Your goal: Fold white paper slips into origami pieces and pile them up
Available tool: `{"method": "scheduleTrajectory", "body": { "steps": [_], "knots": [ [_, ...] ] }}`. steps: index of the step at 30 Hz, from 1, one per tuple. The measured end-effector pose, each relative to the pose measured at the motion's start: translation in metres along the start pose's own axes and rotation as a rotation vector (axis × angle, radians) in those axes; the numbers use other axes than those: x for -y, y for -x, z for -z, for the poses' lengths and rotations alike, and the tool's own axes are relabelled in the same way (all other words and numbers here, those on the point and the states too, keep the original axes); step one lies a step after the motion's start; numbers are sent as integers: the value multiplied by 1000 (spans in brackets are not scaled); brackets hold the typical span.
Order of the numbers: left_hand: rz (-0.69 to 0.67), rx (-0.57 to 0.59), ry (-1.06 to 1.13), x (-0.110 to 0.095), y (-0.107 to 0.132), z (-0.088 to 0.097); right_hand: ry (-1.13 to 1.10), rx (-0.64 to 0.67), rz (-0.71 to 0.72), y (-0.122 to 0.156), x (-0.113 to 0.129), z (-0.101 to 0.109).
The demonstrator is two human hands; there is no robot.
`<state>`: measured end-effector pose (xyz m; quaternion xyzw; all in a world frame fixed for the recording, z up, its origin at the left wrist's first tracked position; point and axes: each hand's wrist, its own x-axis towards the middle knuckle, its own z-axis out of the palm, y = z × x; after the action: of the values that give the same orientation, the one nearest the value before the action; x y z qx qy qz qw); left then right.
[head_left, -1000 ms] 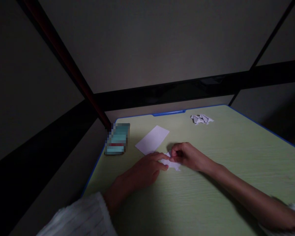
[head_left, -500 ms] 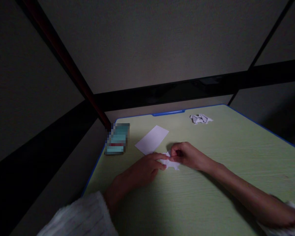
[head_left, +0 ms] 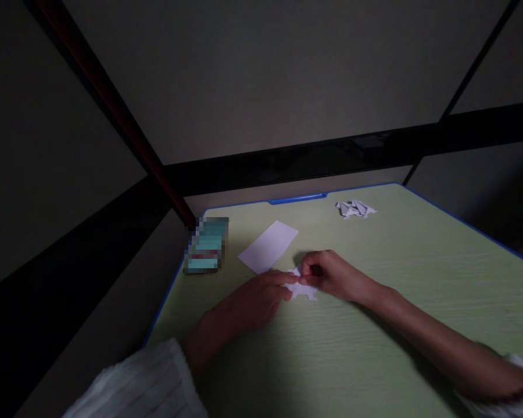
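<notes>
A small white folded paper piece (head_left: 304, 290) lies on the pale green table (head_left: 375, 325) between both my hands. My left hand (head_left: 255, 299) rests on the table with its fingertips pressed on the piece's left edge. My right hand (head_left: 329, 274) is curled, pinching the piece's upper right part between thumb and fingers. Both hands hide much of the paper. The scene is dim.
A flat white paper sheet (head_left: 269, 246) lies just behind my hands. A blurred teal card or box (head_left: 206, 246) sits at the table's left edge. Several folded white paper shapes (head_left: 355, 209) rest at the far edge. Dark-framed wall panels stand behind the blue-rimmed table.
My hands and the folded piece stay almost in place; my right fingers have shifted slightly on the paper. The camera view has drifted a little.
</notes>
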<state>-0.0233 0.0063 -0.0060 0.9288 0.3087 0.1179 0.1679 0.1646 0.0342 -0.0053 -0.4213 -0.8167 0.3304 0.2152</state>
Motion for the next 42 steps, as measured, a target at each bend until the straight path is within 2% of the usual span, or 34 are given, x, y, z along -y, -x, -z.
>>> {"method": "scheduleTrajectory", "body": {
  "steps": [8,18,33,42],
  "knots": [
    [-40,-26,1,-2,-1,3,45,3,54,-1,-1,-2],
    [-11,-26,21,1,0,1,147,19,199,3,2,0],
    [-4,-4,14,-3,-2,6,213,43,163,4,1,-1],
    [3,-26,45,1,0,2,168,52,181,3,-2,-1]
  ]
}}
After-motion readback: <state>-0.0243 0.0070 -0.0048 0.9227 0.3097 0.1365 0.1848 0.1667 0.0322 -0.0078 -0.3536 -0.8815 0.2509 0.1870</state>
